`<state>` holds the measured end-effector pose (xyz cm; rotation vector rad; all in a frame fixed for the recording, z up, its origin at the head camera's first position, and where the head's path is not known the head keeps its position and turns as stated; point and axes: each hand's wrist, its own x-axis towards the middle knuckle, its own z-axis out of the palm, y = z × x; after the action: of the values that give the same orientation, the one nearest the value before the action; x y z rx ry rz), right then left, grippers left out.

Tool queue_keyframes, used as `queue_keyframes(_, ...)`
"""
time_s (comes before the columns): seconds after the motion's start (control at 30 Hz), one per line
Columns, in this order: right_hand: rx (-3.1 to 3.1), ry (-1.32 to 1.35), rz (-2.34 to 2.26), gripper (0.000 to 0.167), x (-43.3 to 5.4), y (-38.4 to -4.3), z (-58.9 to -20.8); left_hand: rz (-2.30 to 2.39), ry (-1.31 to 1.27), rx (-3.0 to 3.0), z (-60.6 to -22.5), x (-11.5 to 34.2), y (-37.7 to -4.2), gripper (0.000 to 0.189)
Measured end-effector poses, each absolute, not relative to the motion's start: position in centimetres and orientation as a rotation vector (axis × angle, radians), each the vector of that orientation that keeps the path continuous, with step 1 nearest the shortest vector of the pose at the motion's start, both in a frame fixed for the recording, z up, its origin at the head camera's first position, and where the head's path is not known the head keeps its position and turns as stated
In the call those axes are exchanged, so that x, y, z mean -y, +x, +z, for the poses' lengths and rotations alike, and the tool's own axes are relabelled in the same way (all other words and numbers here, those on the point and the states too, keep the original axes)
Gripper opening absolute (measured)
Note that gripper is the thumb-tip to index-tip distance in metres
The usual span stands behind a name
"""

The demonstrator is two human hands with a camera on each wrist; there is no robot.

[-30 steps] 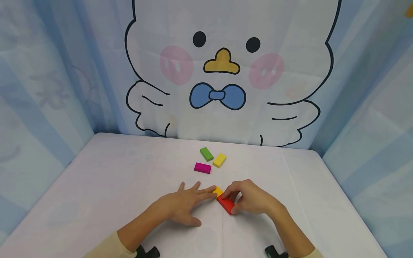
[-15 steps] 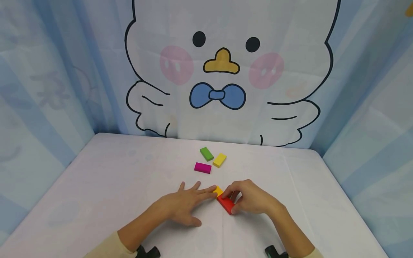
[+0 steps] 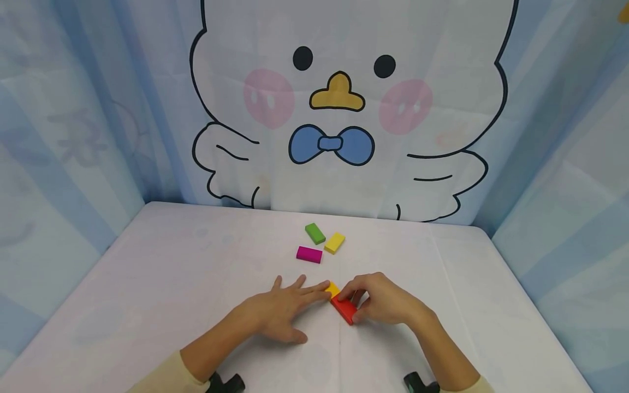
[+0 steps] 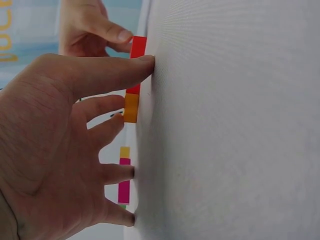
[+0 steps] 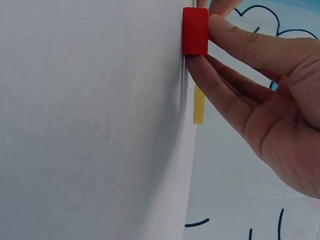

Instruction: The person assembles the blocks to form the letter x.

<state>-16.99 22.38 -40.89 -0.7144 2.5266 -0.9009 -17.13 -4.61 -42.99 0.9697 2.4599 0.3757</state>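
Observation:
The red block (image 3: pixel 344 309) lies on the white table, end to end with an orange-yellow block (image 3: pixel 333 290). My right hand (image 3: pixel 390 301) holds the red block between thumb and fingers; in the right wrist view the thumb (image 5: pixel 235 35) is at its top and a finger runs along its side. Spread wide on the table, my left hand (image 3: pixel 282 311) has straight fingers, two of whose tips touch the orange-yellow block (image 4: pixel 131 108). Its thumb points away over the red block (image 4: pixel 138 47) in the left wrist view.
Farther back lie a green block (image 3: pixel 315 233), a yellow block (image 3: pixel 334 243) and a magenta block (image 3: pixel 309 255), grouped loosely. Behind the table (image 3: pixel 196 256) hangs a curtain (image 3: pixel 339 185) printed with a cartoon bird. Blue-and-white cloth also hangs at both sides.

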Motion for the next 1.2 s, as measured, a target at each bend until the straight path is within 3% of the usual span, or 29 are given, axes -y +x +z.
queue_keyframes(0.83,-2.61,-0.705,-0.834,0.03,-22.3,-17.3,-40.7,0.534,0.945,-2.443,-43.0,5.7,-18.2,0.09)
queue_keyframes(1.2,-2.609,-0.827,-0.69,0.044,-22.3,-17.3,-41.0,0.548,0.92,-2.447,-42.8,5.6,-18.3,0.083)
